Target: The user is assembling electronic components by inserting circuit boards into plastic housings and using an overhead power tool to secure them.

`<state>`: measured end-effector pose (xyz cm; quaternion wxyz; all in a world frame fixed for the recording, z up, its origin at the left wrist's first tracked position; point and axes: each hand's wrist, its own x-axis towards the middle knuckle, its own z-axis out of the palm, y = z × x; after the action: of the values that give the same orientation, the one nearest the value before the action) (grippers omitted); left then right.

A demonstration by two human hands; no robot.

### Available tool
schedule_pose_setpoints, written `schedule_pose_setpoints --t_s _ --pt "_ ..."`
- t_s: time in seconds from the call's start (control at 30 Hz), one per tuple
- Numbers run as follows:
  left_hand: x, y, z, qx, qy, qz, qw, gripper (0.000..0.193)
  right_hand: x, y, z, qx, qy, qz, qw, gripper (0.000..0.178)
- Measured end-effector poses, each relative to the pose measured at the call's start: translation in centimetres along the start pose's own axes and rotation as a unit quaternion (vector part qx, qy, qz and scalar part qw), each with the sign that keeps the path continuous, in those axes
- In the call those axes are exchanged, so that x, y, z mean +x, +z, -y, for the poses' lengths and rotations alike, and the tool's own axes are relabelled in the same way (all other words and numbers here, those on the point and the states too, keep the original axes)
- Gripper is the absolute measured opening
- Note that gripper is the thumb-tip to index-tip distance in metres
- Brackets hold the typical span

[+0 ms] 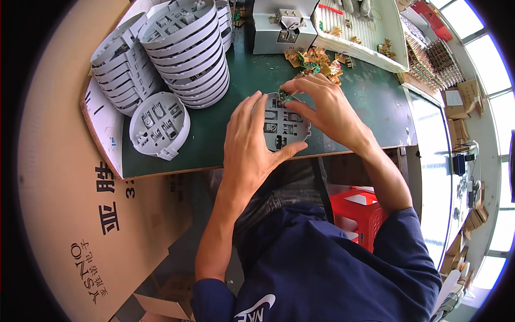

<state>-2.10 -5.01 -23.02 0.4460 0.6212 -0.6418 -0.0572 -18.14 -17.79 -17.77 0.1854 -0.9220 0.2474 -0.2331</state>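
A round grey plastic housing with several cut-outs lies at the front of the green bench. My left hand grips it, fingers along its left side and thumb across the near rim. Over the housing's far edge, my right hand pinches a small green circuit board between thumb and fingers. Part of the board is hidden by the fingertips; whether it touches the housing I cannot tell. Just beyond the right hand lies a pile of small green and tan circuit boards.
Stacks of grey housings stand at the left, with one single housing nearer the edge. Behind are a metal machine and a white tray holding loose parts. A large cardboard box is at left; a red plastic stool stands below.
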Motion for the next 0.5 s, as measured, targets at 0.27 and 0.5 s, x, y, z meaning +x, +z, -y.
schedule_pose_setpoints --t_s 0.27,0.5 --pt "-0.2 0.9 -0.6 0.018 -0.024 -0.017 0.999 0.091 0.1 0.6 0.7 -0.09 -0.031 -0.016 0.995 0.03" --pt "-0.1 1.1 -0.9 0.033 -0.021 -0.023 0.999 0.088 -0.2 1.6 0.6 -0.105 -0.063 -0.033 0.992 0.032"
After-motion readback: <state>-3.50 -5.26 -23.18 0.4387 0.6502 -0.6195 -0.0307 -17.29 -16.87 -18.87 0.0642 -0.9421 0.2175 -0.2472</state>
